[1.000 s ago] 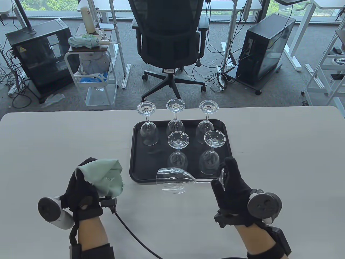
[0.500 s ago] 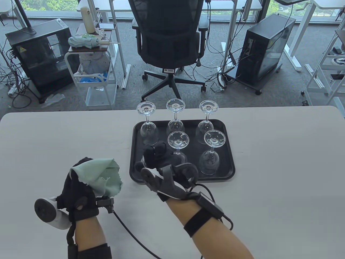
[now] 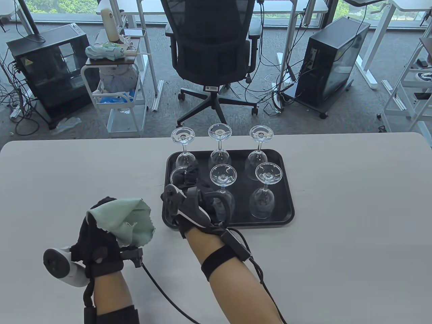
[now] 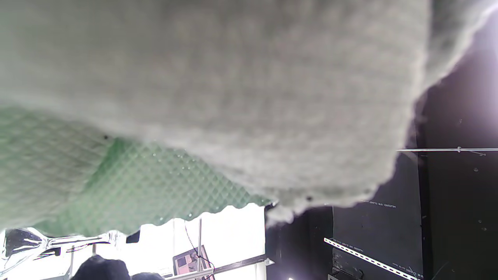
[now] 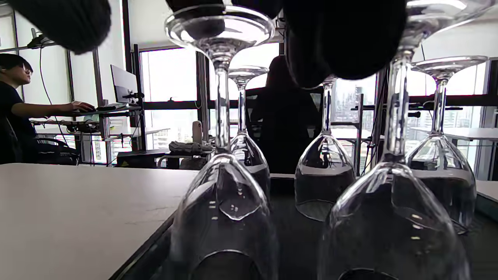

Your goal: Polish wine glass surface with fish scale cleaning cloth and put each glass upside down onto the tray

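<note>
Glass stems (image 5: 221, 112) beside a seated person (image 5: 15, 109)

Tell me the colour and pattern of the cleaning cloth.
Pale green cloth, with a fine scale-like grid texture; clearest in the left wrist view.

The pale, round-cornered surface (image 3: 337, 202) carries a black tray (image 3: 287, 189) set near its far edge, roughly at the middle. The tray rests flat on the surface, its long sides running left to right. Wine glasses (image 3: 266, 189) stand upside down on the tray, rims down and feet up, three along the far side and the others along the near side. A black cable (image 3: 162, 290) trails across the surface near the front edge.
</note>
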A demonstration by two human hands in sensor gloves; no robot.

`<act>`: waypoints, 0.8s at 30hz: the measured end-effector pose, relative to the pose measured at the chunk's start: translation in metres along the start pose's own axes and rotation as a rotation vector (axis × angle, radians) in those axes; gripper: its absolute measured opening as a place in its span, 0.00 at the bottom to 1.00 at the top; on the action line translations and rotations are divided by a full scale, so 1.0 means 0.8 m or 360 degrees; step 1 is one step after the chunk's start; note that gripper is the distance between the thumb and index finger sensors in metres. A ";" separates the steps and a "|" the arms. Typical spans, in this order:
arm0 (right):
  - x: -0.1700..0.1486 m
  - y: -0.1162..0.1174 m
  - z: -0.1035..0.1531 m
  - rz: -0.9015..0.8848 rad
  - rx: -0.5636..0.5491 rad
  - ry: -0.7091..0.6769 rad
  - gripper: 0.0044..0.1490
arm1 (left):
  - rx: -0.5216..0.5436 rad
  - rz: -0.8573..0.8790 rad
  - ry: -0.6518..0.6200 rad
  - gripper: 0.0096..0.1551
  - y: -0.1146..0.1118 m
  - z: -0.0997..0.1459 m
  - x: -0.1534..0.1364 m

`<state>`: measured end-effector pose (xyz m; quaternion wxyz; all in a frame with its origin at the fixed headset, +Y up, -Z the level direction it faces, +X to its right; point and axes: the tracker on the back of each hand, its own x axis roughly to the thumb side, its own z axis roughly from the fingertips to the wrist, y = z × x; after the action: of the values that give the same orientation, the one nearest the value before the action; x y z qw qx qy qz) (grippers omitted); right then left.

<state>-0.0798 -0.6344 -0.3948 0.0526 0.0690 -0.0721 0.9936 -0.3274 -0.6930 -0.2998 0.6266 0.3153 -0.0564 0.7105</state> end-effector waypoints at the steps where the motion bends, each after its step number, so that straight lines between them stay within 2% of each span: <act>1: 0.001 -0.001 0.001 -0.0019 -0.0009 0.0000 0.50 | 0.0000 0.0003 0.0001 0.28 0.000 0.000 0.000; 6: 0.001 -0.018 0.012 -0.0009 0.0019 0.0019 0.52 | -0.0002 -0.0008 0.0004 0.28 0.000 0.001 0.000; 9: -0.005 -0.054 0.030 -0.0126 0.0005 -0.0100 0.52 | -0.0001 -0.0022 0.0014 0.28 0.000 0.001 -0.001; 11: -0.021 -0.089 0.057 -0.0297 -0.0029 -0.0280 0.50 | -0.0001 -0.0022 0.0019 0.28 0.000 0.002 -0.003; 13: -0.056 -0.120 0.089 -0.0483 -0.0115 -0.0541 0.46 | -0.0005 -0.0043 0.0019 0.28 -0.001 0.002 -0.002; 16: -0.138 -0.145 0.125 -0.0638 -0.0318 -0.0625 0.43 | -0.0008 -0.0051 0.0023 0.28 -0.002 0.002 -0.003; 18: -0.207 -0.140 0.134 -0.0724 -0.0452 -0.0637 0.42 | -0.0009 -0.0066 0.0030 0.28 -0.003 0.002 -0.005; 19: -0.250 -0.128 0.133 -0.0717 -0.0531 -0.0529 0.42 | -0.0009 -0.0083 0.0038 0.28 -0.004 0.002 -0.006; 22: -0.356 -0.067 0.124 -0.0547 -0.0358 -0.0164 0.42 | -0.0025 -0.0128 0.0066 0.28 -0.008 0.002 -0.013; 24: -0.401 -0.021 0.123 -0.0625 -0.0310 -0.0033 0.42 | -0.0034 -0.0150 0.0093 0.28 -0.012 0.002 -0.018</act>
<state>0.2505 -0.6630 -0.3422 0.2508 0.0864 -0.1536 0.9519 -0.3176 -0.7041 -0.3090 0.6640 0.2899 -0.0307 0.6885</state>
